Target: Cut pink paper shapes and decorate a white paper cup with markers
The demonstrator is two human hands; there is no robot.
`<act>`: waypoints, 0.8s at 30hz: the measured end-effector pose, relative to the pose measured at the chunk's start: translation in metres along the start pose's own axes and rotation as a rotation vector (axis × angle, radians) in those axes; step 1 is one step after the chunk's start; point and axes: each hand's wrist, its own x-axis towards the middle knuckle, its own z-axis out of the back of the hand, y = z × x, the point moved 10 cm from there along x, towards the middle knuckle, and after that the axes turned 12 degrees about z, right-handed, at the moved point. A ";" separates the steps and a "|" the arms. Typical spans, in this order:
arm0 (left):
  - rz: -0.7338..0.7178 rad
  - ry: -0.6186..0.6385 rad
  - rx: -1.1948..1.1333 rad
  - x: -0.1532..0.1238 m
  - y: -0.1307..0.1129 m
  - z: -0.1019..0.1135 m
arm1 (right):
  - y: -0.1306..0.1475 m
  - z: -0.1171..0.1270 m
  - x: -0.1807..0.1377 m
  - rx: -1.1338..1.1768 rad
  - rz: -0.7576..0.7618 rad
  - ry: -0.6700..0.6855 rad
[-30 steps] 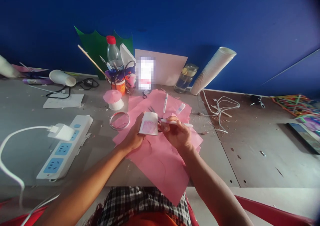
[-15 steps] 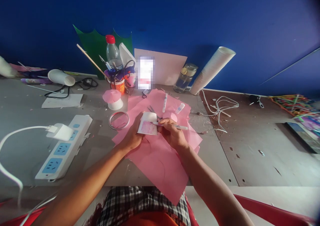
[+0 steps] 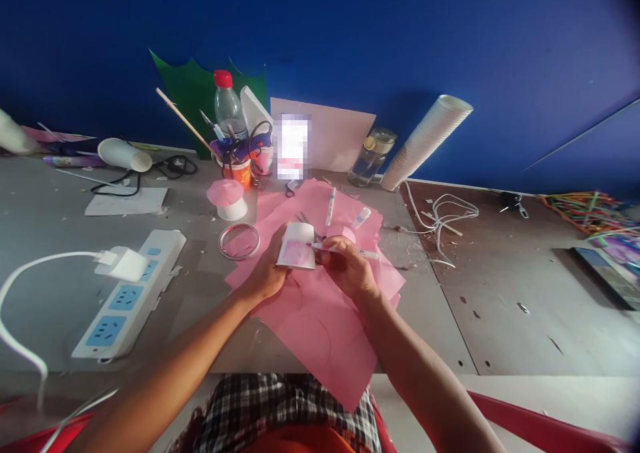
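Observation:
My left hand [image 3: 270, 269] grips a white paper cup [image 3: 296, 247] from its left side, and pink colouring covers part of the cup's wall. In my right hand [image 3: 347, 263] a white marker [image 3: 369, 254] is pinched, its tip at the right side of the cup. Under both hands lie overlapping sheets of pink paper [image 3: 320, 333]. Scissors [image 3: 304, 219] rest on the paper just behind the cup, partly hidden. Another white marker [image 3: 331, 206] and a marker cap or short piece [image 3: 361, 217] lie beyond my right hand.
To the left are a roll of tape [image 3: 239, 241], an upturned cup with a pink paper top [image 3: 226, 198] and a power strip [image 3: 131, 296]. At the back stand a lit phone [image 3: 293, 146], a glass jar [image 3: 373, 158] and a leaning cup stack [image 3: 427, 141].
The marker tip has shifted slightly over the cup's wall, and the cup has turned a little in my left hand. Both hands keep their hold.

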 end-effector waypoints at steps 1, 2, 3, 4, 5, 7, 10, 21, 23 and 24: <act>0.001 0.003 -0.006 0.000 0.000 0.000 | 0.001 0.001 0.000 -0.017 -0.002 -0.011; 0.001 0.007 -0.012 0.000 0.001 0.000 | 0.002 0.001 0.000 -0.035 -0.004 -0.023; 0.000 0.012 -0.017 0.000 0.001 -0.001 | 0.003 0.002 -0.001 -0.052 -0.006 -0.029; -0.002 0.013 -0.022 0.000 0.002 -0.001 | 0.004 0.001 -0.001 -0.065 -0.006 -0.026; -0.004 0.012 -0.027 0.000 0.002 0.000 | 0.005 0.000 -0.001 -0.072 -0.004 -0.016; -0.002 0.008 -0.028 0.000 0.002 0.000 | 0.007 -0.002 -0.001 -0.072 0.009 0.016; 0.002 0.018 -0.024 0.000 0.001 -0.002 | 0.010 -0.006 -0.001 -0.085 0.038 0.064; 0.003 0.008 -0.009 0.000 0.008 -0.001 | 0.019 -0.006 -0.001 -0.223 0.083 0.089; 0.011 0.002 0.018 0.000 0.009 -0.001 | 0.020 -0.006 -0.002 -0.282 0.098 0.114; 0.015 -0.003 0.034 0.000 0.010 -0.001 | 0.020 -0.005 -0.003 -0.311 0.105 0.123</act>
